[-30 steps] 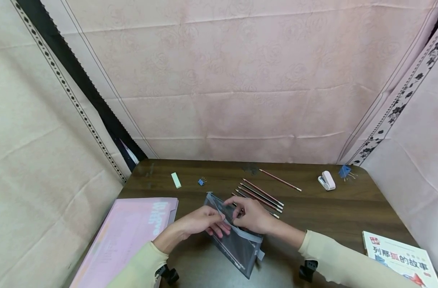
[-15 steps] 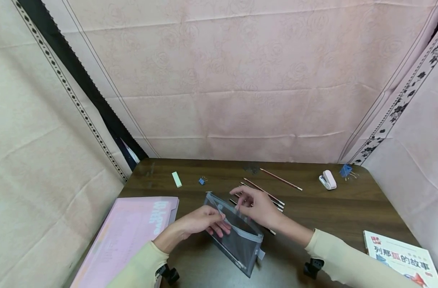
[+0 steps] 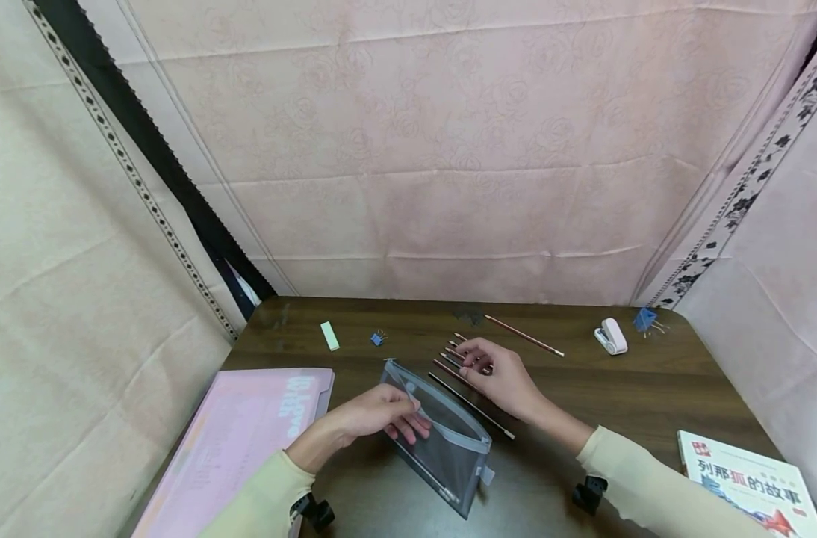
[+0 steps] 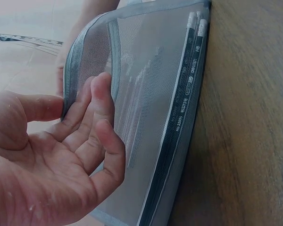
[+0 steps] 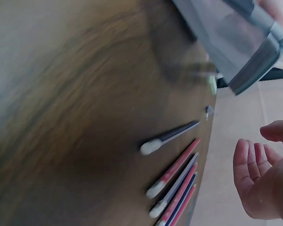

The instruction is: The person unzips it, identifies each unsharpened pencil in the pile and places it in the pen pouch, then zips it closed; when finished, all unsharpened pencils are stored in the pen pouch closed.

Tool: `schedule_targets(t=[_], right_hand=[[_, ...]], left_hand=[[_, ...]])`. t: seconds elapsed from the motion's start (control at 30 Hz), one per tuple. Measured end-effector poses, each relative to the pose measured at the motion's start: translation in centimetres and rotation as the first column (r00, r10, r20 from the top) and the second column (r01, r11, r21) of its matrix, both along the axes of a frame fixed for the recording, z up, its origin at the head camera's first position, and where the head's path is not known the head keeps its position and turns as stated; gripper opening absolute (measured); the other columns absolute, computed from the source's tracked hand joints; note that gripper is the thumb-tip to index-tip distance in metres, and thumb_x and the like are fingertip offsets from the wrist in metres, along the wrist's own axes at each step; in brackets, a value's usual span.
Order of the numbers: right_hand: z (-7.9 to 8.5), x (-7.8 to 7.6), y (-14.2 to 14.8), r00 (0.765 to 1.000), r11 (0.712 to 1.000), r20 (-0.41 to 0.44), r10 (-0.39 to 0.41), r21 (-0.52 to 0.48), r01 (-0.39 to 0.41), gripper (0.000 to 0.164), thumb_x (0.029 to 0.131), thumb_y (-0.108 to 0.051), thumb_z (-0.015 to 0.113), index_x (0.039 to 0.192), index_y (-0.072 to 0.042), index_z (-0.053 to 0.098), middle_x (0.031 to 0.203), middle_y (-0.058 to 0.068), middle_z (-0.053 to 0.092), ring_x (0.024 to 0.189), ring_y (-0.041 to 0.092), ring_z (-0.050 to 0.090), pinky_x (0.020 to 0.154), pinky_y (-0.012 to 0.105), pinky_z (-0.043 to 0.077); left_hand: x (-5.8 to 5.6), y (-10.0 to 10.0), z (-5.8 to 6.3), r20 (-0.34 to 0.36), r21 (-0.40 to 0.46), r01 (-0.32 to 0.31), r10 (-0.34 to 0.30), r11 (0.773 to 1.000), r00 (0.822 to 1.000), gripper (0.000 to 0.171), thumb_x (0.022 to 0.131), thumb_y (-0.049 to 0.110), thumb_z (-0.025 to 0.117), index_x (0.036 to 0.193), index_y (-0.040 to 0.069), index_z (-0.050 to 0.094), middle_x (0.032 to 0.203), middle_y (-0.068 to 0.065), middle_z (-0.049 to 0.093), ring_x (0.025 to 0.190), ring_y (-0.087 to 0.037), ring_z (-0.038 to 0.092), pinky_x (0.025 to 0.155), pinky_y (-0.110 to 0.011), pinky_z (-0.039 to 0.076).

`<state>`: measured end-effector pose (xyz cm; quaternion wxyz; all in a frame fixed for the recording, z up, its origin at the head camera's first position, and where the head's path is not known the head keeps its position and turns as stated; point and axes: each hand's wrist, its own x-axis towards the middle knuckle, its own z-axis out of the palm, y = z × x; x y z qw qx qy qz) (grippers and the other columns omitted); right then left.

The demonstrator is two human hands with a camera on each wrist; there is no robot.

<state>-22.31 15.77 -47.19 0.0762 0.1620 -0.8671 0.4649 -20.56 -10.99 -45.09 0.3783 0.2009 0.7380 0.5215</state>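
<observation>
My left hand (image 3: 388, 412) pinches the grey mesh zip pouch (image 3: 435, 459) at its opening edge, thumb outside and fingers inside. The pouch mouth gapes. Black pencils (image 4: 194, 66) with white eraser ends show along the pouch's lower edge in the left wrist view. To the right, my right hand (image 3: 499, 373) hovers over a row of pencils on the table, its fingers loosely bent and holding nothing. A black pencil (image 3: 472, 406) lies nearest the pouch, with a red pencil (image 5: 174, 167) beside it. My right hand hides part of the row.
A lone pencil (image 3: 524, 335) lies farther back. Also at the back are a pale green strip (image 3: 330, 335), a small blue binder clip (image 3: 378, 338), a white stapler (image 3: 611, 336) and a larger blue clip (image 3: 645, 320). A pink folder (image 3: 247, 441) lies left, a book (image 3: 747, 482) right.
My right hand has drawn away from the pouch mouth, up and to the right, over the pencils. My left hand and the pouch have stayed in place.
</observation>
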Motion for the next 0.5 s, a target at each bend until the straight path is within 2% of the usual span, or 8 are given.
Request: schedule_targets(t=[0.13,0.3,0.5], right_hand=[[-0.7,-0.5,0.5,1.0,0.998,-0.008,-0.027,0.058,0.027,0.028,0.085,-0.018,0.073,0.108,-0.029,0.064,0.086,-0.006,0.068,0.074,0.013,0.063,0.061,0.023,0.048],[-1.5,-0.9,1.3,0.999,0.985,-0.04,-0.022,0.167,0.029,0.029,0.081,-0.011,0.075,0.107,-0.022,0.067,0.087,0.001,0.067,0.073,0.013,0.06,0.063,0.022,0.046],[-2.4,-0.7,2.0,0.995,0.929,-0.097,0.018,0.369,0.02,0.039,0.077,-0.011,0.079,0.113,-0.021,0.069,0.083,0.0,0.063,0.069,0.01,0.056,0.061,0.023,0.043]], left_hand=[[0.0,-0.1,-0.1,-0.002,-0.011,-0.006,0.006,1.0,1.0,0.036,0.102,0.03,0.045,0.107,0.005,0.07,0.103,-0.012,0.074,0.086,-0.022,0.071,0.076,-0.033,0.051],[-0.1,0.1,-0.1,0.004,-0.001,0.002,-0.002,1.0,1.0,0.035,0.103,0.027,0.043,0.107,0.005,0.07,0.104,-0.012,0.074,0.085,-0.021,0.072,0.075,-0.033,0.052],[-0.1,0.5,-0.2,0.0,0.003,0.004,-0.004,1.0,1.0,0.035,0.102,0.029,0.044,0.106,0.006,0.071,0.103,-0.012,0.074,0.084,-0.02,0.072,0.075,-0.034,0.051]])
